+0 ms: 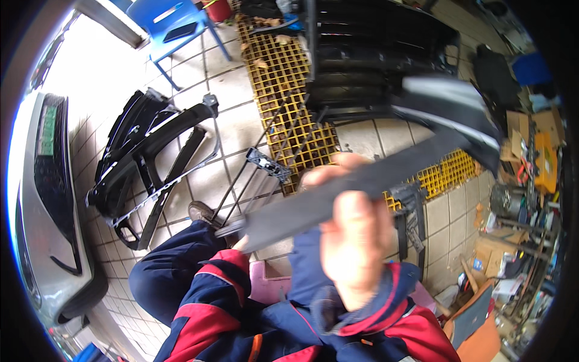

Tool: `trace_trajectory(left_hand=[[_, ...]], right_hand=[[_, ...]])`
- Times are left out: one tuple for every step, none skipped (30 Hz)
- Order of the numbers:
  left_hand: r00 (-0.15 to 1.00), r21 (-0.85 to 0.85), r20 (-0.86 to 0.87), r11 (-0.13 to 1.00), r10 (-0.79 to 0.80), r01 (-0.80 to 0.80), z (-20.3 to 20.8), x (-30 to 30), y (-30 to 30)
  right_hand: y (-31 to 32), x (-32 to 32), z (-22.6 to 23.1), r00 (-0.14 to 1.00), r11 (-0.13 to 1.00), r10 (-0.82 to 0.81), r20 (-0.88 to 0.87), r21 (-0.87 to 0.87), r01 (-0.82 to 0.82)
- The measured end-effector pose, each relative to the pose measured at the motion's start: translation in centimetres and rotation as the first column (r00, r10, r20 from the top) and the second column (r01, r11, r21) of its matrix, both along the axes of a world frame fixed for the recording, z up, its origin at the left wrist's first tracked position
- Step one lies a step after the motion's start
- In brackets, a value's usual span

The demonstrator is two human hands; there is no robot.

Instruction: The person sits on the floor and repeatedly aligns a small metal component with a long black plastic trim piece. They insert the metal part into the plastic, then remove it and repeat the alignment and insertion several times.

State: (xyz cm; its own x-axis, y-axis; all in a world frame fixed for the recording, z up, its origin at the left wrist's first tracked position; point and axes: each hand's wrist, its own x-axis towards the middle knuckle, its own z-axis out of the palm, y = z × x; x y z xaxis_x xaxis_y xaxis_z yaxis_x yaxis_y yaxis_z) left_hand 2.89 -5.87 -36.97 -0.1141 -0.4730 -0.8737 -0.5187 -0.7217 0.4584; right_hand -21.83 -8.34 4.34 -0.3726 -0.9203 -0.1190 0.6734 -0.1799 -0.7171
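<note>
A long black plastic car trim piece (301, 208) slants across my lap, with a broad dark end that has a pale, motion-blurred section at upper right. My right hand (356, 241) grips it near the middle, thumb across the near face and fingers over the far edge. My left hand (240, 244) is at the lower left end, mostly hidden behind the piece, so its fingers do not show. A small greyish part sticks out of that end beside it.
Black car body parts (151, 163) lie on the tiled floor at left, next to a silver bumper (42, 241). A blue chair (172, 30) holds a phone. Yellow grating (277, 78) runs beneath a large black panel (380, 54). Cluttered shelving (531, 241) lines the right side.
</note>
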Motion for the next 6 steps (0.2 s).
trace_trajectory(left_hand=[[0.999,-0.008,0.024,0.999,-0.039,0.039,-1.1,-0.3,0.5],[0.995,-0.015,0.052,0.996,-0.090,0.091,-2.2,-0.6,1.0],[0.985,-0.017,0.085,0.988,-0.149,0.151,-3.6,-1.1,1.4],[0.966,-0.024,0.120,0.972,-0.228,0.232,-4.9,-1.0,1.7],[0.940,-0.030,0.156,0.950,-0.304,0.312,-6.3,-0.9,2.0],[0.905,-0.031,0.184,0.918,-0.384,0.395,-7.7,-1.1,2.5]], right_hand=[[0.0,-0.5,-0.2,0.989,0.995,-0.095,-0.110,0.032,0.099],[-0.1,-1.0,-0.4,0.967,0.983,-0.159,-0.199,0.055,0.173],[0.1,-1.3,-0.5,0.973,0.979,-0.182,-0.142,0.069,0.194],[0.3,-1.5,-0.8,0.974,0.974,-0.193,-0.121,0.097,0.205],[0.4,-1.8,-1.0,0.971,0.967,-0.216,-0.101,0.116,0.227],[0.4,-2.5,-1.3,0.970,0.963,-0.207,-0.124,0.149,0.224]])
